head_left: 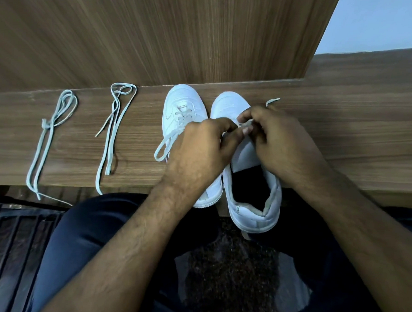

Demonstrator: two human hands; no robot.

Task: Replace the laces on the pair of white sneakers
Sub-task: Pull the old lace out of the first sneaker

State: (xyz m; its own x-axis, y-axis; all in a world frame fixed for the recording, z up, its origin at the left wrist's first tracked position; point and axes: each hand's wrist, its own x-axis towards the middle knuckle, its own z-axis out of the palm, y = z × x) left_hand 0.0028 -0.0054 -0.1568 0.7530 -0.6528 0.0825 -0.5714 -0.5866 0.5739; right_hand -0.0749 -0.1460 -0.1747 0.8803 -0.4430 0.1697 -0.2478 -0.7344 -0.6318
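Here, left hand point(200, 146) and right hand point(279, 140), each grip pinching lace point(245, 125), right sneaker point(249, 157)

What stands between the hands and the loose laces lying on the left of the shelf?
Only the left sneaker lies between the left hand and the nearer loose lace; the farther loose lace lies beyond. Both hands now pinch a lace on the right sneaker.

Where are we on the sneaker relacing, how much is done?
Early, by the look of it. Done: nothing finished shows; the two loose laces lie unused on the wooden ledge. In hand: the left hand and right hand pinch a lace at the right sneaker; threading or removing, I cannot tell. Left: the left sneaker is still laced and untouched.
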